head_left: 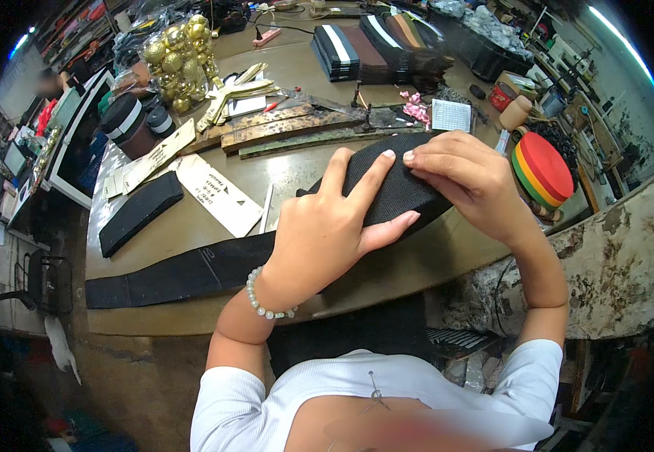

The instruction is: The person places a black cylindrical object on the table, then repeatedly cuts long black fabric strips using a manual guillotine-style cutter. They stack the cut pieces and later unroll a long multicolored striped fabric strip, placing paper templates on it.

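Observation:
A piece of black woven-textured material (376, 181) lies curved on the near part of the table. My left hand (316, 226) rests over it, fingers spread, thumb stretched along its surface. At its far right edge my right hand (466, 177) is closed in a pinch, fingertips on the material; anything smaller between them is hidden. From under my left hand a long black strip (169, 273) runs left along the front edge, with pale marks drawn on it. A shorter folded black piece (142, 213) lies beyond this strip.
Paper templates (218, 196) and dark-stained wooden boards (282, 129) lie beyond my hands. Stacked material strips (372, 56) stand farther back, gold baubles (180, 64) at the back left. On the right is a red, yellow and green roll (545, 169), near a notepad (451, 116).

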